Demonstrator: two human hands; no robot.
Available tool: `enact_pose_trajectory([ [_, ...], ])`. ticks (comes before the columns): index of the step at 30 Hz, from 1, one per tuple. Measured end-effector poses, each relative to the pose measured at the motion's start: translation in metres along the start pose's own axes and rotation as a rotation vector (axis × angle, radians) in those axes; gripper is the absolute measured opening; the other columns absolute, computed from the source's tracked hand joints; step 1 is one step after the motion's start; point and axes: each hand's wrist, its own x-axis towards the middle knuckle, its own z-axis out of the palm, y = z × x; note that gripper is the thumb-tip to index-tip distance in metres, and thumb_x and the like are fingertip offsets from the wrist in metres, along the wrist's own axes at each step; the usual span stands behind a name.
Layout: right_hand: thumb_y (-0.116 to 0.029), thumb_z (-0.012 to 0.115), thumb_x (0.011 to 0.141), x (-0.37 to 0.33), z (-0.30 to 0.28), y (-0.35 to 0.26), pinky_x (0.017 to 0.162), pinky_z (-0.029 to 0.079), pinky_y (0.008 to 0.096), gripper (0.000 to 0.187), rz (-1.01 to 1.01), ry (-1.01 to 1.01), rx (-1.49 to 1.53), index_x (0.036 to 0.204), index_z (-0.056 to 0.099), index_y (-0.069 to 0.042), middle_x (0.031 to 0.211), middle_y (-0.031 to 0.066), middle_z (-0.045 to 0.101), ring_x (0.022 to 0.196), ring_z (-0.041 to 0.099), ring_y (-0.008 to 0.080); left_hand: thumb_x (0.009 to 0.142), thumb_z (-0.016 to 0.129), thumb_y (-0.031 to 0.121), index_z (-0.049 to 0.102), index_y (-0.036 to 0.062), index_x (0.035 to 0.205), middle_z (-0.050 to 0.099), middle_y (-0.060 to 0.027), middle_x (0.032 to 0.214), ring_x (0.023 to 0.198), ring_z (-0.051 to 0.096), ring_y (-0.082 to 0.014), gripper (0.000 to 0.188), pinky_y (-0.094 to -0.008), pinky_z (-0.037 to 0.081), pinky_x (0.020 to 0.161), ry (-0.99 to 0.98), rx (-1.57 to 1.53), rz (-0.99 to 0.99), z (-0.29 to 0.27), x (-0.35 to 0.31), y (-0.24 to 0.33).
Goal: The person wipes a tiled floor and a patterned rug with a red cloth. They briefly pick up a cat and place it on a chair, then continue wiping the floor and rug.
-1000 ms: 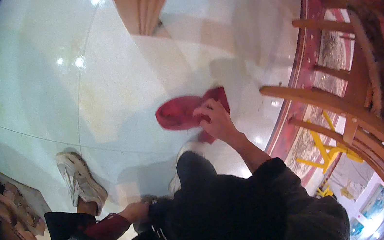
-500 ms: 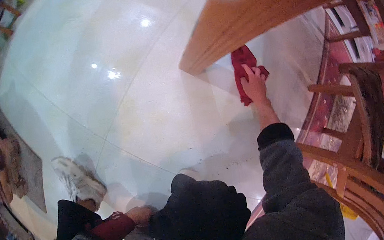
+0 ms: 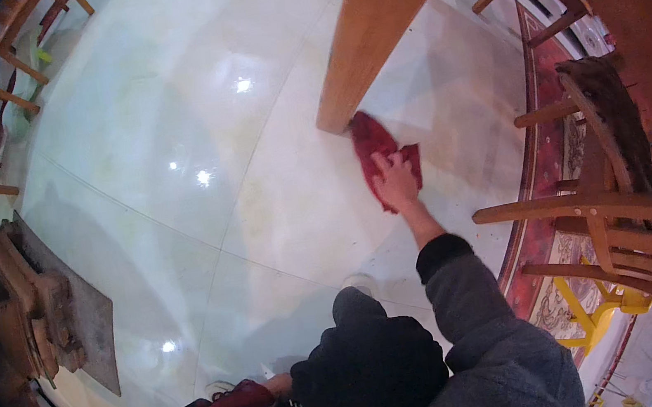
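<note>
Head view: pale glossy floor [image 3: 134, 139] across the middle of the frame.
Red cloth [image 3: 370, 135]: on the floor, right of centre, its upper end just beside the foot of a brown wooden panel [image 3: 373, 34].
Right hand [image 3: 397, 183]: on top of the cloth, fingers spread.
Left hand [image 3: 280, 386]: lower centre, partly hidden by black clothing [image 3: 375, 371]; its grip cannot be told.
Wooden chair [image 3: 627, 213]: right edge.

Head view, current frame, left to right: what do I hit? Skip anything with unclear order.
Stack of brown boards → left hand → red cloth with the right hand on it → yellow frame.
</note>
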Motion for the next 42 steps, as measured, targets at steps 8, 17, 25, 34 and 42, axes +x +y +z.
enact_pose_trajectory([
  [8,-0.017,0.062,0.082,-0.130,0.052,-0.167,0.079,0.055,0.0517,0.044,-0.619,-0.254,0.058,0.126,0.059,-0.023,0.118,0.0136,0.052,0.099,0.055,0.0391,0.084,0.061,0.028,0.070,0.0065,0.104,0.071,-0.0186,0.099,0.096,0.068,-0.0373,0.030,-0.0489,0.053,0.082,0.028,0.236,0.118,-0.060,-0.001,-0.007],
  [17,-0.024,0.066,0.089,-0.028,0.031,-0.199,0.093,0.051,0.0370,0.035,-0.272,-0.326,0.622,0.118,0.068,-0.004,0.111,0.0147,0.071,0.104,0.067,0.0245,0.088,0.058,0.022,0.063,0.0025,0.106,0.068,-0.0233,0.100,0.094,0.066,-0.0400,0.027,-0.0506,0.053,0.082,1.023,0.108,-0.294,-0.134,-0.105,-0.017],
  [25,-0.054,0.039,0.098,0.034,0.040,-0.245,0.105,0.022,0.0757,0.070,0.004,-0.194,-0.026,0.157,0.021,-0.021,0.164,0.0106,0.017,0.145,0.011,0.0530,0.090,0.057,0.021,0.059,0.0026,0.116,0.065,-0.0222,0.109,0.104,0.062,-0.0391,0.032,-0.0485,0.051,0.088,1.285,-0.154,-0.414,-0.110,-0.119,-0.050],
  [34,-0.047,0.053,0.092,-0.125,0.090,-0.366,0.109,0.014,0.0774,0.072,-1.013,-0.434,-0.221,0.155,0.027,-0.029,0.164,0.0086,0.018,0.148,0.005,0.0484,0.084,0.068,0.009,0.033,0.0065,0.148,0.036,-0.0198,0.153,0.124,0.052,-0.0411,0.073,-0.0466,0.047,0.101,1.595,-0.275,-0.556,-0.096,-0.140,-0.051],
  [42,-0.042,0.066,0.084,-0.254,0.093,-0.303,0.104,0.030,0.0723,0.080,-1.636,-0.804,-0.283,0.151,0.034,-0.014,0.154,0.0207,0.033,0.141,0.026,0.0516,0.068,0.076,0.015,0.042,0.0081,0.143,0.044,-0.0141,0.147,0.121,0.050,-0.0399,0.083,-0.0474,0.053,0.091,1.356,-0.144,-0.661,0.044,-0.069,-0.048],
])
